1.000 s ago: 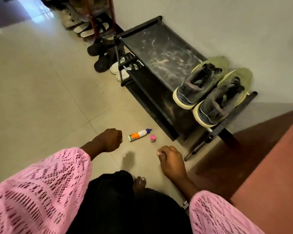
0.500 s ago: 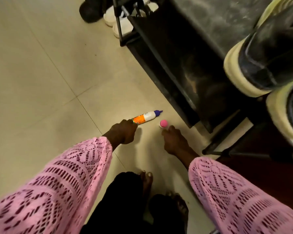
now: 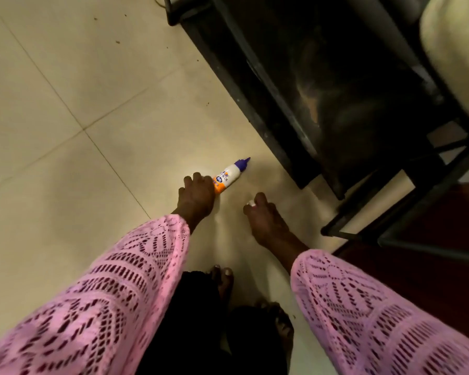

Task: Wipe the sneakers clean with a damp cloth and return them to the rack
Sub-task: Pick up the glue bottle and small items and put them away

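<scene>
A small white and orange bottle (image 3: 229,175) with a purple nozzle lies on the tiled floor beside the black shoe rack (image 3: 255,77). My left hand (image 3: 197,197) grips the bottle's orange base end. My right hand (image 3: 266,220) is just to the right, low over the floor. Its fingers curl over the spot where the pink cap lay, and the cap itself is hidden. The pale sole of one sneaker (image 3: 450,50) shows on the rack's top shelf at the upper right. No cloth is in view.
The rack's thin black legs and bars (image 3: 390,212) stand close to my right hand. Reddish flooring (image 3: 431,293) lies at the right. My bare feet (image 3: 225,282) are below the hands. Open beige tile spreads to the left.
The camera has dropped much closer to the floor. My left hand has closed round the bottle's base, and my right hand has covered the pink cap, which no longer shows.
</scene>
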